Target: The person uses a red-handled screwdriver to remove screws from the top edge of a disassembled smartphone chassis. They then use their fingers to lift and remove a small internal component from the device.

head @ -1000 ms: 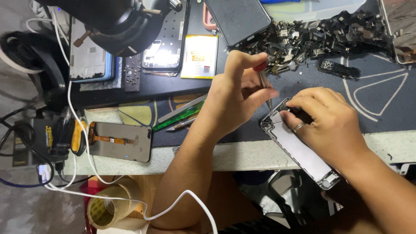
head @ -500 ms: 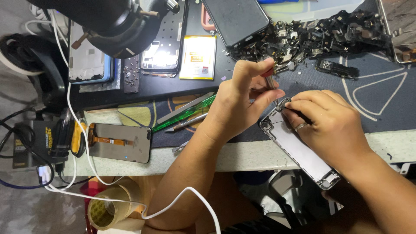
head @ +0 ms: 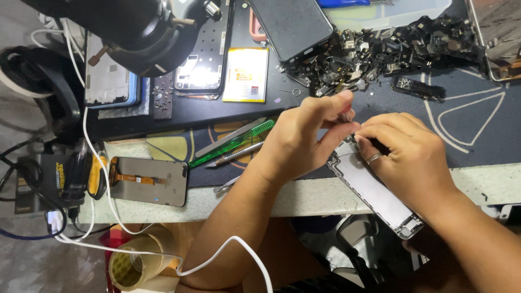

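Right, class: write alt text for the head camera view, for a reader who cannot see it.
Two bare hands work on an opened phone frame at a workbench edge: the left hand pinches above its top end, the right hand presses it down. Behind lie a pile of small dark phone parts and a yellow battery.

Light even and fairly bright, from above; the hands (head: 353, 144) and forearms are well lit, with only soft, short shadows under them on the tabletop (head: 304, 198). Mild glare on the pale phone frame (head: 374, 190) between the hands and on the shiny frame (head: 198, 68) at top centre, while the dark microscope body (head: 130, 27) at top left sits close to the lens, blurred and underexposed. Centre is reasonably sharp; the heap of small dark parts (head: 391, 51) merges into a murky mass, and the corners, especially lower left by the tape roll (head: 130, 266), are dimmer and softer.
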